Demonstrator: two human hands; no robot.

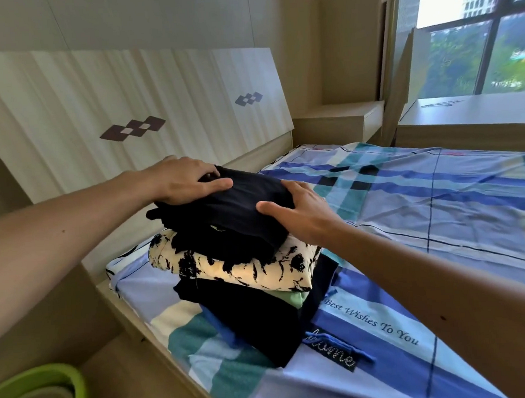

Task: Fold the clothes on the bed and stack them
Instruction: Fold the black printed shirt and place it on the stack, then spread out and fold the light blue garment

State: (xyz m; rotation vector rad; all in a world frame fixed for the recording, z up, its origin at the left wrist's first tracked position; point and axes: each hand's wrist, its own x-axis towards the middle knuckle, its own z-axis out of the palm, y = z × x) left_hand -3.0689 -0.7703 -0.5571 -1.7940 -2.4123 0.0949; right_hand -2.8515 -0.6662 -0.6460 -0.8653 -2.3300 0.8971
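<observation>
We are looking through one wide-angle head-worn camera, aiming forward and down along both outstretched arms. The stack of clothes (pixel 243 269) is sitting close before us on the bed (pixel 438 220); we are facing the headboard (pixel 98 101), with the window (pixel 475 50) lying to the right.

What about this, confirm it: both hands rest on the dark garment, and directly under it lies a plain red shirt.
Wrong shirt. In the head view the left hand and right hand rest on the dark garment, but directly under it lies a cream, black-printed garment.
</observation>
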